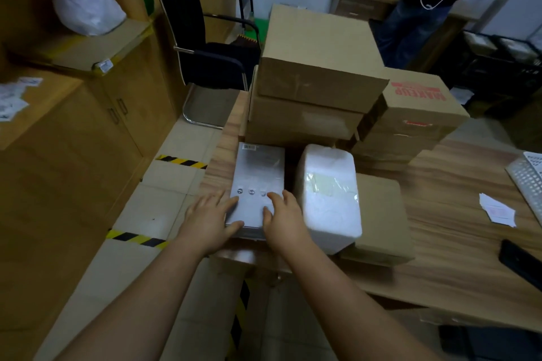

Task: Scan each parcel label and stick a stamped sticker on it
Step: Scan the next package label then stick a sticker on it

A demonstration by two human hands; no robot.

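Parcel office, stacked cardboard boxes (319, 56), wooden desk (457, 261), office chair (202, 38)

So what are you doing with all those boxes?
A person is sorting parcels on a wooden table. Both hands rest on a flat grey box at the table's near corner: the left hand on its left edge, the right hand on top. A white wrapped parcel sits just beside it, with cardboard boxes stacked behind. No scanner or sticker is in hand.

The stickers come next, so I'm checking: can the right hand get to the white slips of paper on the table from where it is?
Probably yes. The right hand rests on the grey box; the white slips lie on bare table to its right, but the white parcel and low brown box stand between.
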